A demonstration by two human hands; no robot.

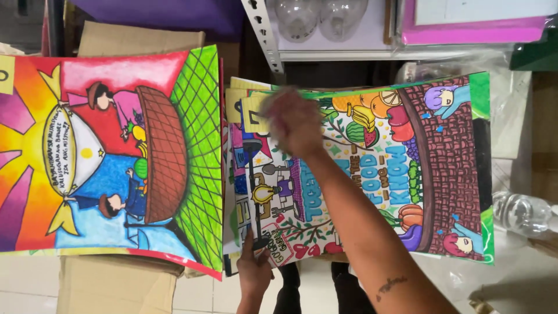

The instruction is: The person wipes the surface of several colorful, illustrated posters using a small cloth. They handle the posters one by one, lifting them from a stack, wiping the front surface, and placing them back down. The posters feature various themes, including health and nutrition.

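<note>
My right hand is blurred with motion and rests on the upper left part of a colourful poster with fruit and a brown basket, near small yellow paper tags at the top of a stack of posters. My left hand grips the lower edge of that stack, fingers over the sheet edges. To the left lies another poster with a sun, a basket and two figures, resting on cardboard.
A cardboard box sits under the left poster. A metal shelf upright and clear plastic bottles are at the top. A pink folder lies top right. A plastic water bottle lies at right on a tiled floor.
</note>
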